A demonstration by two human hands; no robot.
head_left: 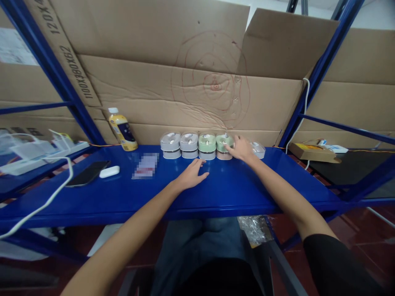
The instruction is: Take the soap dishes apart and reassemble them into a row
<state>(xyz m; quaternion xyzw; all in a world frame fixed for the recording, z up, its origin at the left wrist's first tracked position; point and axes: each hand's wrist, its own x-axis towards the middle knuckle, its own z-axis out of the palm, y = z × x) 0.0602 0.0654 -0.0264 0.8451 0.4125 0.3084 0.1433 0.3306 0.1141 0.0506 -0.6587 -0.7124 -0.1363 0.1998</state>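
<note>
Several small oval boxes with clear lids stand in a row of two-high stacks against the cardboard. On the left is a grey stack, beside it a second grey stack, then a green-topped stack. At the right end of the row, my right hand is closed around the green upper box, thumb in front, above a pinkish lower box. A single clear-lidded box is partly hidden behind that hand. My left hand hovers in front of the stacks with its fingers apart, holding nothing.
On the blue table to the left lie a phone, a white earbud case and a blurred-out packet. A yellow drink bottle stands behind them. A white cable crosses the left edge. Blue posts frame both sides.
</note>
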